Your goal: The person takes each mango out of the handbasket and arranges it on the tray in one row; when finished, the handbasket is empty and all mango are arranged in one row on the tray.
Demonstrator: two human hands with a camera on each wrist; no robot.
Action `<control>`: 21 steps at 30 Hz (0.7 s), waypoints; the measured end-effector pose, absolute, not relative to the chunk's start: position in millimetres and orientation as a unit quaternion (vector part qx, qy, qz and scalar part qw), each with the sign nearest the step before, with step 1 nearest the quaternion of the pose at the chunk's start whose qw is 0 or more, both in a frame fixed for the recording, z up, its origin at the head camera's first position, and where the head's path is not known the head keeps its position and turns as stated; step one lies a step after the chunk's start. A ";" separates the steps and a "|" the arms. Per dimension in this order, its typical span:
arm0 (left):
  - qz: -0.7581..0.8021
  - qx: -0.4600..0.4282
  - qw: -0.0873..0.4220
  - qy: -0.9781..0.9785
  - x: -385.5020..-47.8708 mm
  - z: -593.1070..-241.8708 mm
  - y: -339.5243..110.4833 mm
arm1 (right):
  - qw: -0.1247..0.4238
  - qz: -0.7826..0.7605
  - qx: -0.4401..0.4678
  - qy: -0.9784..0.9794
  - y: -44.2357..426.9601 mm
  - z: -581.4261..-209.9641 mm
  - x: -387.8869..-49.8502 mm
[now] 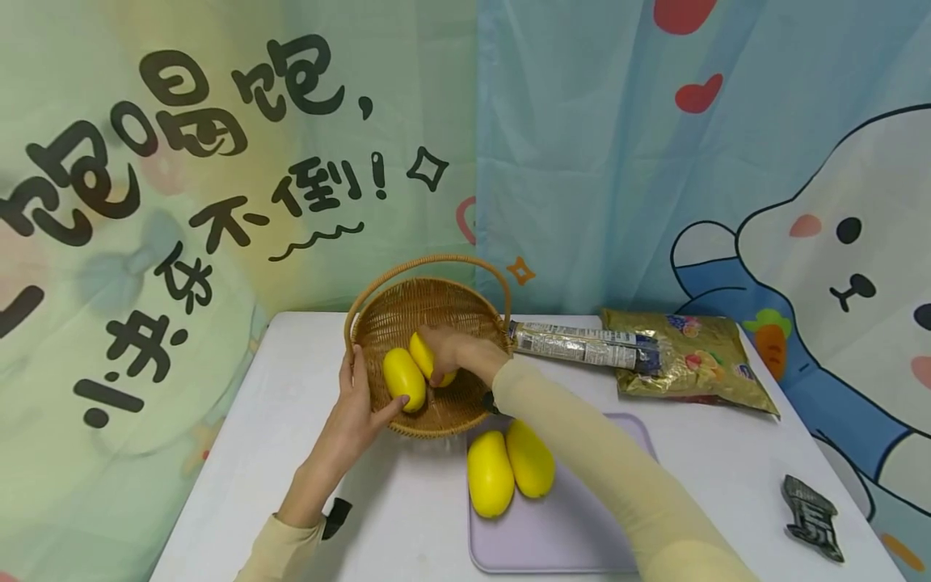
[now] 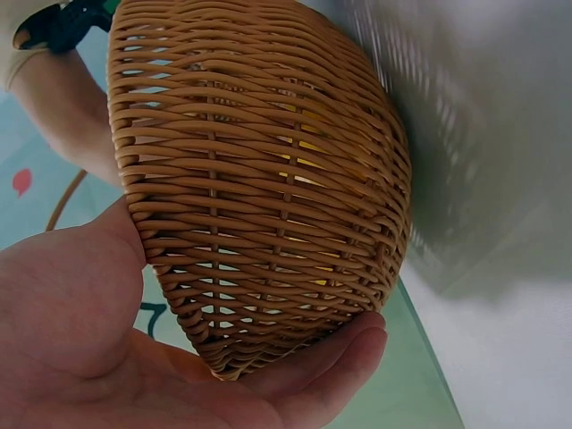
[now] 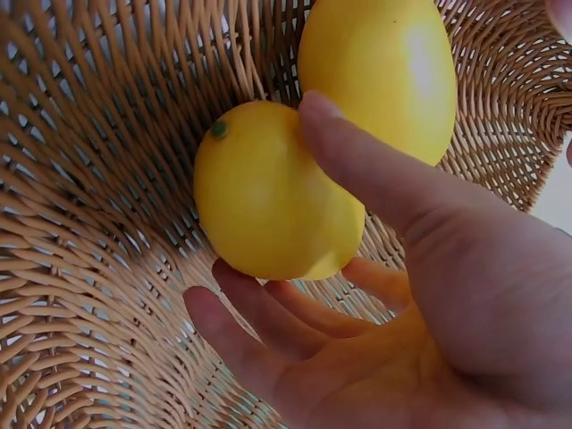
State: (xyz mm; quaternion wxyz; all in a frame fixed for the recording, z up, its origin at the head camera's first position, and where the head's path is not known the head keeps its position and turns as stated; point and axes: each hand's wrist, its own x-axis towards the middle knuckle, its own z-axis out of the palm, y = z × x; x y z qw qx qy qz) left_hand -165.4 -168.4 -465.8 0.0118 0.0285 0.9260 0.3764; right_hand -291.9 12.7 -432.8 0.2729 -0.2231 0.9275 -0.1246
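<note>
A brown wicker basket (image 1: 429, 301) with a hooped handle stands tilted, its mouth facing me. My left hand (image 1: 355, 420) holds it by the left side, thumb over the rim; in the left wrist view, fingers reach under the woven wall (image 2: 259, 197). Inside lie two smooth yellow oblong fruits. My right hand (image 1: 460, 356) reaches in and holds the right one (image 3: 268, 197), thumb on top and fingers curled beneath. The other yellow fruit (image 3: 384, 71) touches it. Two similar fruits, one on the left (image 1: 490, 475) and one on the right (image 1: 530, 459), lie side by side below the basket.
Those two fruits lie on a lilac tray (image 1: 575, 525) partly covered by the right sleeve. Behind it are a long silver-and-blue packet (image 1: 575, 344) and a gold bag (image 1: 684, 356). A small dark packet (image 1: 812, 519) lies at right. A printed curtain hangs behind the white table (image 1: 247, 428).
</note>
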 end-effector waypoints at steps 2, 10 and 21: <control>0.376 0.030 0.012 0.926 -165.5 -466.0 -168.0 | 0.267 -0.119 -0.227 0.929 12.0 -433.2 -291.5; 0.376 0.031 0.012 0.926 -165.2 -465.7 -167.1 | 0.245 -0.095 -0.247 0.933 10.4 -434.5 -291.7; 0.372 0.033 0.004 0.928 -166.2 -465.0 -168.1 | 0.245 -0.080 -0.251 0.933 11.9 -425.5 -286.7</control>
